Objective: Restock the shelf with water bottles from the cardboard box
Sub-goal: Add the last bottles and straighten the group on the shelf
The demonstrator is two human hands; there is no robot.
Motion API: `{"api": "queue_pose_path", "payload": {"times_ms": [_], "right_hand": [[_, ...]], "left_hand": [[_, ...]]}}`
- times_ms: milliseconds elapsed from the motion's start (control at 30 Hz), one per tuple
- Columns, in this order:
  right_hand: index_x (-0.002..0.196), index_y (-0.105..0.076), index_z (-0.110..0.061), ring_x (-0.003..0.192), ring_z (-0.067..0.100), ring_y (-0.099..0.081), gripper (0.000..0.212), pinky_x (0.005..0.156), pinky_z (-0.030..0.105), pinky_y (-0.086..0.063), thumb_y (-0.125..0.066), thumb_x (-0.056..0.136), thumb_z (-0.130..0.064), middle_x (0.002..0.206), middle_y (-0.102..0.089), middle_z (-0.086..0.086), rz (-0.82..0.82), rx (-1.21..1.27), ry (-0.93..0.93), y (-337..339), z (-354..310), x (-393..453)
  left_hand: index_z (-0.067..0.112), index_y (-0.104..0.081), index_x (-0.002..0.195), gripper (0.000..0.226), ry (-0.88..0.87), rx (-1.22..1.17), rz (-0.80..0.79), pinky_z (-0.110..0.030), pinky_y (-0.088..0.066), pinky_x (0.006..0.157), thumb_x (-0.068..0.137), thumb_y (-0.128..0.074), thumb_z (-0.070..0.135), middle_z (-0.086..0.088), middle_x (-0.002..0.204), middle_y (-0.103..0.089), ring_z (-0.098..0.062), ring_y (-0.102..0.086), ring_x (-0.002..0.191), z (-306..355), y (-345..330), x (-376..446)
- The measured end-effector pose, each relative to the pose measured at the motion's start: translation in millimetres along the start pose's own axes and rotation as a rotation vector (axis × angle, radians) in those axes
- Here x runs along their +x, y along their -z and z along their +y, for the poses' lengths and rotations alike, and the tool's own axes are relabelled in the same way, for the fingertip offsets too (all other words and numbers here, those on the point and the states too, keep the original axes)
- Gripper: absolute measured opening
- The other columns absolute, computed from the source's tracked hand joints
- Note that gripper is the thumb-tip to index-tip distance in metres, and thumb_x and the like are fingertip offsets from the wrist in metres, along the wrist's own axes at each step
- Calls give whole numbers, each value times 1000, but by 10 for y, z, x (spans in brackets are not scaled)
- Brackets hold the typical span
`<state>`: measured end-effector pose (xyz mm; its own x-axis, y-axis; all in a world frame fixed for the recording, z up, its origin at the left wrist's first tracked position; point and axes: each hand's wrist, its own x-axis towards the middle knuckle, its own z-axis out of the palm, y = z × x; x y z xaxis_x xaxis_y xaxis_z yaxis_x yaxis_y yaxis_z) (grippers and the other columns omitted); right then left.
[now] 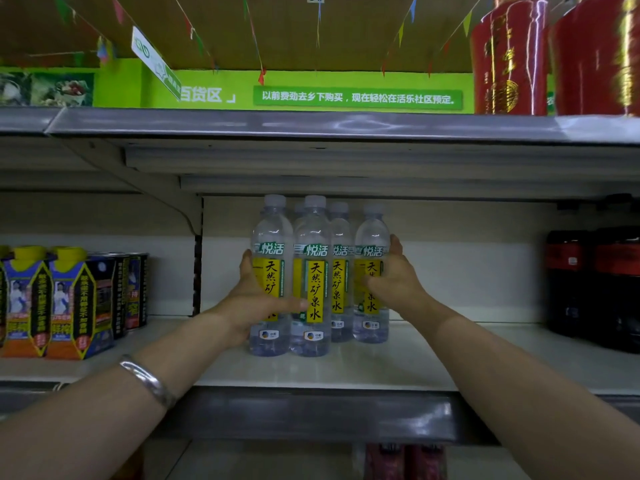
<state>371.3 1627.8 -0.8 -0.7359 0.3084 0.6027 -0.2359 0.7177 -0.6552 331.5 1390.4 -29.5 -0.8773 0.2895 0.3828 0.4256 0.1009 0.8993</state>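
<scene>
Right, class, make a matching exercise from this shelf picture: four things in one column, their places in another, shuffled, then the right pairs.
Things:
1. water bottles
2. red bottles
3. dark bottles
4. yellow-topped cartons

Places:
A. top shelf, right
B. middle shelf, far left
C. middle shelf, centre, between both hands
D. middle shelf, far right

Pairs: 1-C, 2-A, 3-D, 4-B

water bottles (313, 275) on shelf (398, 362) (mid-shelf), cartons (52, 303) left
</scene>
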Motion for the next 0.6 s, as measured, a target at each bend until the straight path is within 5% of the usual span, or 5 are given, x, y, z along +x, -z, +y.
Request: {"api": "queue_pose_path", "payload": {"times_ms": [100,267,433,600], "right_hand": [[153,-10,-15,116,32,-54,96,93,37,-49,-71,79,-15,137,-44,11,10,3,7,26,-6,-14],[150,-16,-17,113,31,-55,90,90,37,-49,-73,80,-17,125,-53,14,40,11,17,13,11,-42],[154,-5,-16,137,33,-34,93,108,40,-37,-68,87,-20,152,-24,14,57,71,3,79,-71,-120],[143,-36,-18,132,31,-28,62,105,36,-29,-54,89,-44,141,-39,10,265,-255,328,229,-493,-51]], "left_hand": [[55,-11,140,149,-45,2,22,-55,-43,103,22,-99,38,-1,144,-45,-28,-46,131,-14,-19,-25],[44,-11,145,129,-78,30,74,-51,-38,108,50,-94,16,1,137,-48,-24,-45,129,-4,-64,-122],[35,-8,146,121,-103,67,105,-44,-36,111,60,-91,14,0,136,-47,-21,-44,129,-22,-110,-199],[37,-8,145,124,-92,55,108,-46,-36,111,57,-92,16,1,135,-47,-22,-43,130,-19,-110,-217]]}}
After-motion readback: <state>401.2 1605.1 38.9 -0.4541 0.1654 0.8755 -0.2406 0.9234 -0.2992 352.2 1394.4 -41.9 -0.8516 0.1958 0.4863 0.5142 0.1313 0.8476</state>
